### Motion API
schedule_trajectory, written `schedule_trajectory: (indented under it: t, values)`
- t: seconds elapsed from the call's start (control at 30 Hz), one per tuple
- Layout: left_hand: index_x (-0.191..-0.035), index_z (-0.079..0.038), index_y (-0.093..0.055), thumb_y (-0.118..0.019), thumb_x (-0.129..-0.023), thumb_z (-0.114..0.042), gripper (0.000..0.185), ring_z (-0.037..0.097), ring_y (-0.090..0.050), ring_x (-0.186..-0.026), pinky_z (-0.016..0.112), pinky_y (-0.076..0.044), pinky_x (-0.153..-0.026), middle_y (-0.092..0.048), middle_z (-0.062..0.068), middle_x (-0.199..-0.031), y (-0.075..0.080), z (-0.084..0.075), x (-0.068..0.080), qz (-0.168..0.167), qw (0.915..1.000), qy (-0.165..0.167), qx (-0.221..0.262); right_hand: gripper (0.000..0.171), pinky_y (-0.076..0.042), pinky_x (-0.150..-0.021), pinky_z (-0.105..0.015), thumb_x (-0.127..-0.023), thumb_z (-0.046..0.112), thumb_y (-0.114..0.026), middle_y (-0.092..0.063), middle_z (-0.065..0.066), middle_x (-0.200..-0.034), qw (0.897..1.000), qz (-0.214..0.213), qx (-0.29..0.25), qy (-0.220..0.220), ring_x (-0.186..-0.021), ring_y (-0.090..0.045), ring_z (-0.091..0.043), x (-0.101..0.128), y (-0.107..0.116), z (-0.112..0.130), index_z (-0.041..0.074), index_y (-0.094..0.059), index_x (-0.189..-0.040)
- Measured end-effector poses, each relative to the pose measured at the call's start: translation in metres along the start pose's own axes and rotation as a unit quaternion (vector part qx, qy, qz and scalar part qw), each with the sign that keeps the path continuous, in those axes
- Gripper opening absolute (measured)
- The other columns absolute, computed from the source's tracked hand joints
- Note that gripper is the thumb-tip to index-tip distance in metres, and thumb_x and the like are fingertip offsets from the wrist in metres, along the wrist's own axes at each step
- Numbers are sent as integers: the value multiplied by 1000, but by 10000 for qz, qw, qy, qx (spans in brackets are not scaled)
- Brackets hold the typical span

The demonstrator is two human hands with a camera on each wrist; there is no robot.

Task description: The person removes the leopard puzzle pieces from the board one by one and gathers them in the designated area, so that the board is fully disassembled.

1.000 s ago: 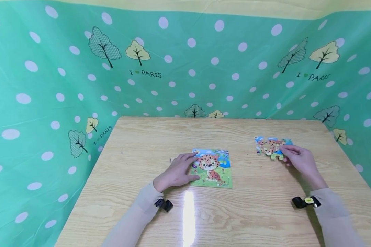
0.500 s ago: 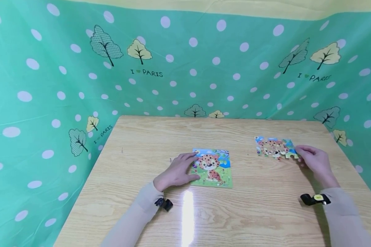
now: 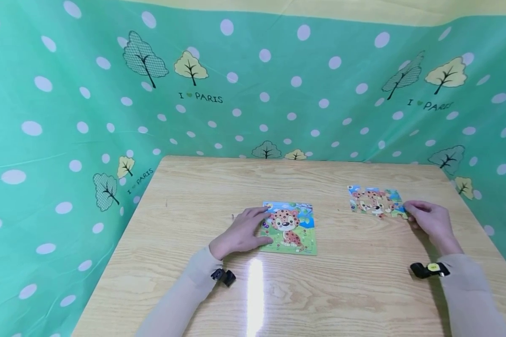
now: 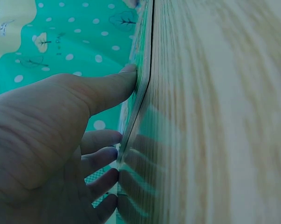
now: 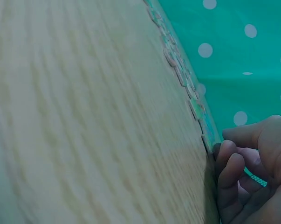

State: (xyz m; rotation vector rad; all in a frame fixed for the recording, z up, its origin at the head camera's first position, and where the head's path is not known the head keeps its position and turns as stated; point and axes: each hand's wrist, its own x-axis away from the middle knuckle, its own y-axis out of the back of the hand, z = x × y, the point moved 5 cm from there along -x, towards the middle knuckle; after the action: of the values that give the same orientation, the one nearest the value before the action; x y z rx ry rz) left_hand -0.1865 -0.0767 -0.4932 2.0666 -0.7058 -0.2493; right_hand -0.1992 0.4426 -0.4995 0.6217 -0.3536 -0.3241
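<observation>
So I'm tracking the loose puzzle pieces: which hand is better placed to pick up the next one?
The right hand: its fingers touch the loose puzzle pieces. The left hand rests on the leopard picture card, well apart from them.

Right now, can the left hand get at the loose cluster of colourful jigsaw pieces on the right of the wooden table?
Probably yes: bare wooden table lies between the left hand and the jigsaw pieces.

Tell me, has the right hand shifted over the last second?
Yes. The right hand slid rightward, from the loose puzzle pieces' near edge to their right end.
</observation>
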Motion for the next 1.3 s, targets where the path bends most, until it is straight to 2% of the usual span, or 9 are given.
schedule_trajectory:
  t: [0.27, 0.47, 0.67, 0.8, 1.03, 1.17, 1.3]
  values:
    - [-163, -11, -43, -75, -97, -47, 82, 36, -28, -162, 62, -22, -132, -32, 9, -175, 1, -1, 1, 31, 10000, 33, 6, 62, -54, -57, -23, -109, 46, -55, -61, 14, -78, 9999, -147, -22, -45, -69, -57, -6, 1, 0, -2, -2, -56, -147]
    - [-162, -10, -44, -77, -95, -47, 83, 37, -30, -161, 62, -22, -132, -33, 11, -174, 0, -3, 2, 28, 10000, 73, 34, 60, -54, -58, -22, -108, 46, -56, -61, 21, -83, 9997, -196, -93, 138, -71, -59, -4, 6, 1, -1, 0, -59, -146]
    - [-162, -10, -45, -77, -95, -47, 83, 37, -30, -161, 62, -22, -132, -33, 10, -174, -1, -1, 1, 6, 10000, 41, 61, 56, -54, -57, -22, -107, 45, -60, -61, 24, -83, 9991, -219, -251, 269, -70, -59, -4, 15, -8, 7, 1, -62, -142]
    - [-162, -11, -45, -76, -95, -48, 83, 36, -29, -161, 62, -22, -132, -33, 9, -175, -1, 0, 1, 3, 10000, 29, 30, 58, -53, -57, -23, -107, 44, -61, -63, 20, -84, 9986, -109, -301, 421, -70, -59, -5, 21, -15, 16, -2, -60, -143]
    - [-163, -11, -44, -76, -96, -48, 83, 36, -29, -161, 62, -22, -132, -33, 9, -175, -1, -1, 1, 13, 10000, 45, 36, 45, -53, -57, -23, -106, 46, -63, -65, 17, -87, 9981, 44, -298, 546, -71, -59, -5, 31, -27, 29, 10, -67, -133]
    - [-163, -11, -44, -75, -96, -48, 82, 35, -28, -162, 61, -22, -132, -32, 8, -175, -1, -1, 1, 12, 10000, 53, 11, 51, -53, -56, -24, -107, 42, -63, -67, 15, -87, 9966, 212, -266, 753, -70, -60, -7, 39, -35, 38, 2, -64, -139]
    - [-163, -10, -44, -75, -97, -47, 82, 35, -28, -162, 61, -22, -132, -32, 8, -175, -1, 0, 1, 8, 10000, 28, -13, 55, -51, -53, -26, -109, 43, -60, -67, 9, -85, 9952, 318, -7, 920, -68, -58, -8, 46, -46, 45, -1, -61, -142]
